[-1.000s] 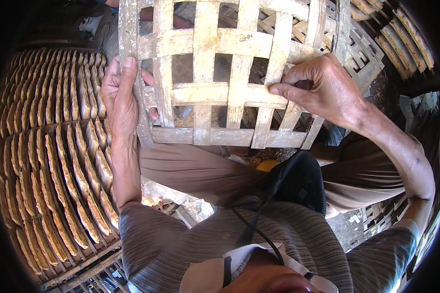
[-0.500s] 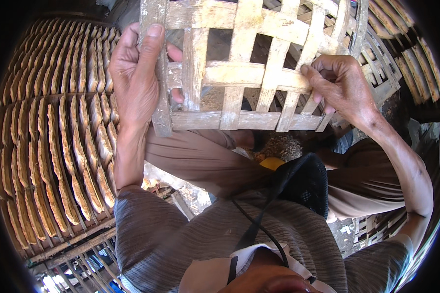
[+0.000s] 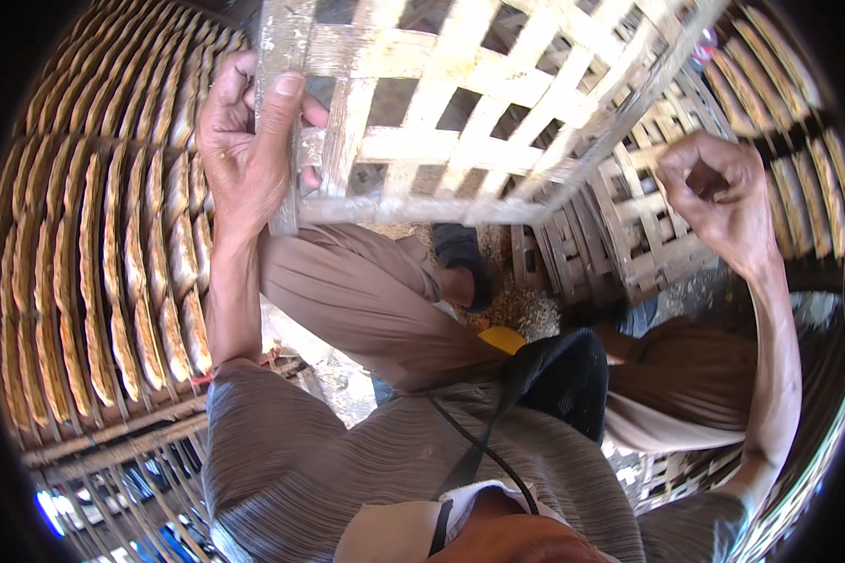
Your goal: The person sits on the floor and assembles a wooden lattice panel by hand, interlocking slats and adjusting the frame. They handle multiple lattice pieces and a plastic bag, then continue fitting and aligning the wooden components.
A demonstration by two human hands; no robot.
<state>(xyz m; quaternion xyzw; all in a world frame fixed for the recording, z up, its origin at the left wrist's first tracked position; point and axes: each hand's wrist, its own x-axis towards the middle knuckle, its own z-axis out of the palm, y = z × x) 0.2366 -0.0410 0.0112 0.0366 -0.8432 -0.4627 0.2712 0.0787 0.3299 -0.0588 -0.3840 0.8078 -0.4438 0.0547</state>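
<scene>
A pale woven lattice panel [image 3: 413, 141] of flat, bamboo-like slats is raised in front of me, its top running out of view. My left hand [image 3: 249, 150] grips its left edge piece, thumb on the near face and fingertips showing through the gaps behind. Off to the right, clear of the panel, is my right hand [image 3: 723, 192]. Its fingers curl in toward the thumb in a pinch; whether anything small sits between the tips cannot be made out. Behind that hand stands a stack of similar lattice panels [image 3: 643, 220].
On the left, a slatted rack [image 3: 122, 427] carries rows of thin browned strips [image 3: 94, 281]. More strips [image 3: 798, 188] stand in rows at the far right. Wood-like shavings [image 3: 535, 305] litter the floor, beside a small yellow object [image 3: 503, 339].
My right hand has let go of the panel and moved right, fingers curled. The panel has tilted and moved slightly up and left with my left hand, exposing the stack.
</scene>
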